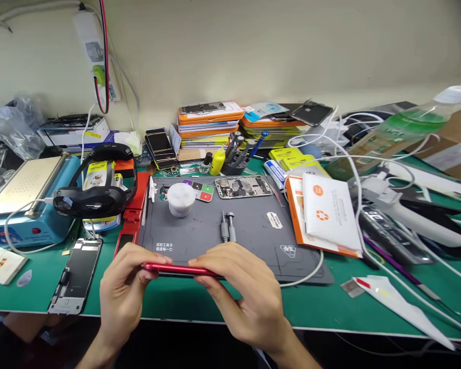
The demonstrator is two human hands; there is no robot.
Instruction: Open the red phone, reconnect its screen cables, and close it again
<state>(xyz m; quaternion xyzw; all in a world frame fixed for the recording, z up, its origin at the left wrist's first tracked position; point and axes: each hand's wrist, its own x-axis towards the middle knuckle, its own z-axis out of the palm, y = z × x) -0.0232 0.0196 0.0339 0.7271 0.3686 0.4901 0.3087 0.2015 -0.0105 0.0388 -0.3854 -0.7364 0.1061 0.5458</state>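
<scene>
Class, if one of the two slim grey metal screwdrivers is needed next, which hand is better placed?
Probably the right hand: it is nearest the screwdrivers; the left hand is farther off. Both hold the thin red flat object, so the right would first have to let go.

Slim red device (174, 268) | edge-on | near level | between left hand (122, 287) and right hand (249, 289)

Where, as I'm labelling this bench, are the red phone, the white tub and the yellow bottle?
Red phone (173, 268), head view: its edge.
White tub (180, 208), head view: its side wall.
Yellow bottle (217, 163), head view: its body.
</scene>
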